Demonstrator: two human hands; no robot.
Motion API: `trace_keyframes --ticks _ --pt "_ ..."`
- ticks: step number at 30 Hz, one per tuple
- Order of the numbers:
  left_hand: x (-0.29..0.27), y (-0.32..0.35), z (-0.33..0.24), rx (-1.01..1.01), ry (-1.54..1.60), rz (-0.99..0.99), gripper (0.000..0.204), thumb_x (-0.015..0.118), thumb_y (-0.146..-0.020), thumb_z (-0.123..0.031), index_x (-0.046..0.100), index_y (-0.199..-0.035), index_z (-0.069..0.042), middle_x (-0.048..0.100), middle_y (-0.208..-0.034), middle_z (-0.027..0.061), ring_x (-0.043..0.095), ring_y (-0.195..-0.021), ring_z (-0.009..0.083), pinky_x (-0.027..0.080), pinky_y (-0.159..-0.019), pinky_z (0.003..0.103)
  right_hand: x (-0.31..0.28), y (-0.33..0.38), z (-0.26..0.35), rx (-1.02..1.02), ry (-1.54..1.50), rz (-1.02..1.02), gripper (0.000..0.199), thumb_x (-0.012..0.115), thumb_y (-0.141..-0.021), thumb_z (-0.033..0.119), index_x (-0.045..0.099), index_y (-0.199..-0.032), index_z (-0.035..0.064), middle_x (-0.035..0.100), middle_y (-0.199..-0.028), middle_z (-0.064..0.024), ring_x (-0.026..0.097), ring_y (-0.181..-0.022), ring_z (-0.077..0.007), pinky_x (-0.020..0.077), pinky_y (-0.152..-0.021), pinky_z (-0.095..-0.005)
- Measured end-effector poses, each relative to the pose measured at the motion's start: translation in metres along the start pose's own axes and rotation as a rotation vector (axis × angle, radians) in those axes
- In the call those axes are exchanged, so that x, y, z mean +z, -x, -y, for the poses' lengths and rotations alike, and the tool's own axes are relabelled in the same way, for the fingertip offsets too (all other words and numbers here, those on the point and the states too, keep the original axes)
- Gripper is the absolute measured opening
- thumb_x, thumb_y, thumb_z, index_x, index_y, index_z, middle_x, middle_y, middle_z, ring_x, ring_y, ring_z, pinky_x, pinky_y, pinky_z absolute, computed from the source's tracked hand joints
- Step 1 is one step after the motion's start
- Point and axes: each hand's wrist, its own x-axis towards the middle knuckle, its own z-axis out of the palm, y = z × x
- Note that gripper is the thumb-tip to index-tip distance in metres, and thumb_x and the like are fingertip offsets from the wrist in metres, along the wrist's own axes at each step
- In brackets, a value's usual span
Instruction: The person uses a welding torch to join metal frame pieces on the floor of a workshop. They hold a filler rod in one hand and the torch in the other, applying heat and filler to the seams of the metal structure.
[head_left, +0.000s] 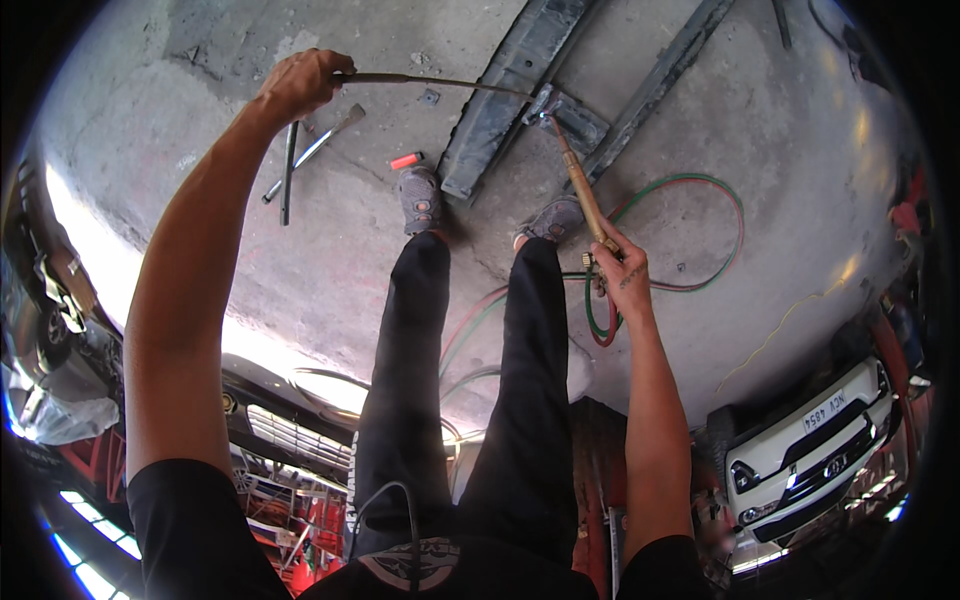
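- left hand (300, 82) upper left, fisted around thin rod (440, 83)
- right hand (620, 272) centre right, gripping brass torch (580, 185)
- both tips meeting at metal bracket (570, 115), upper centre
- risk: hoses (700, 235) near feet snagging, or catching heat

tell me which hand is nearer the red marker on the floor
Left. The left hand is up and to the left of the red marker; the right hand, holding the torch, is farther off to its lower right.

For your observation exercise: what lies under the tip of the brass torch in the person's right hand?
Under the torch tip sits a small grey metal bracket between two dark metal rails on the concrete floor. The thin rod from the left hand meets it. Beneath the bracket is hidden.
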Motion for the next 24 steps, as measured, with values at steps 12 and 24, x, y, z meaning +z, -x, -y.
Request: trace_keyframes --ticks 12,24 --pt "-0.004 0.031 -0.023 0.024 -0.008 -0.035 0.022 0.066 -0.096 -0.010 0.078 -0.114 -0.014 0.078 -0.104 0.0111 0.075 -0.096 0.0315 0.058 -0.086 0.044 0.000 -0.011 -0.029 -0.173 0.060 -0.013 0.048 0.068 -0.098 0.014 0.064 -0.146 0.0110 0.057 -0.076 0.0028 0.050 -0.057 -0.0054 0.0449 -0.048 -0.0268" --pt "-0.003 0.104 -0.096 -0.017 0.055 -0.086 0.023 0.067 -0.091 -0.007 0.077 -0.111 -0.014 0.075 -0.097 0.0144 0.072 -0.091 0.0362 0.056 -0.079 0.047 -0.001 0.000 -0.010 0.005 -0.004 0.029 0.048 0.068 -0.099 0.015 0.063 -0.146 0.0132 0.059 -0.077 0.0009 0.055 -0.051 -0.0084 0.0469 -0.044 -0.0276"
